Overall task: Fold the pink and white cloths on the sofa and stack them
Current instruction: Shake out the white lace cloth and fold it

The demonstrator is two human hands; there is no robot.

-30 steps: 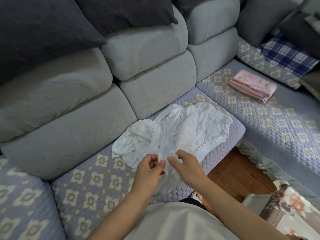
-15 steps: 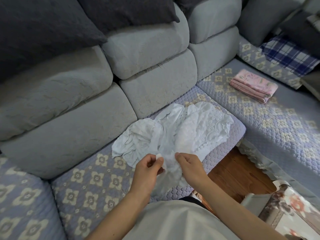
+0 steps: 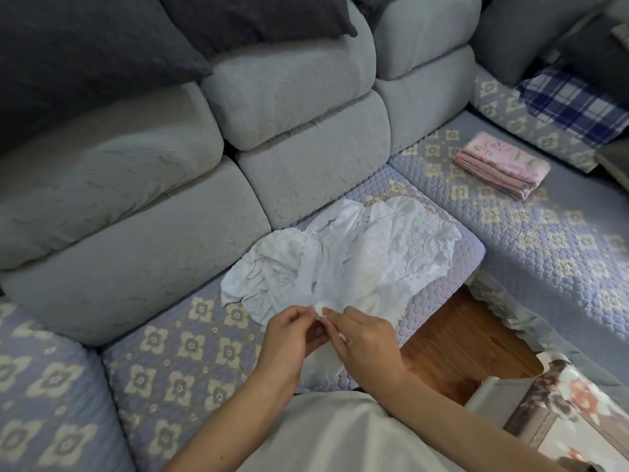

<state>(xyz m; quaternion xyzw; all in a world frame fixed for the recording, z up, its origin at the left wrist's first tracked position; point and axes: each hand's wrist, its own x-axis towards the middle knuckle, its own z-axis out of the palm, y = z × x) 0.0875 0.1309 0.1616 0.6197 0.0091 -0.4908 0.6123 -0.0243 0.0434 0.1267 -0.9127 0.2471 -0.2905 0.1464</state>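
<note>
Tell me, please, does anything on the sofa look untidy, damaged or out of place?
Only the white cloth looks untidy: it lies crumpled on the seat cover, its near edge pinched by the left hand and right hand. The pink cloth is folded neatly further right. No damage or spill shows.

a blue plaid cloth [image 3: 575, 103] lies far right, dark cushions [image 3: 102, 46] top the backrests, wooden floor [image 3: 459, 349] below.

Left hand [image 3: 291, 337] and right hand [image 3: 366, 340] are held close together, fingertips nearly meeting, each pinching white fabric. Both bare forearms extend forward, converging from the body.
</note>
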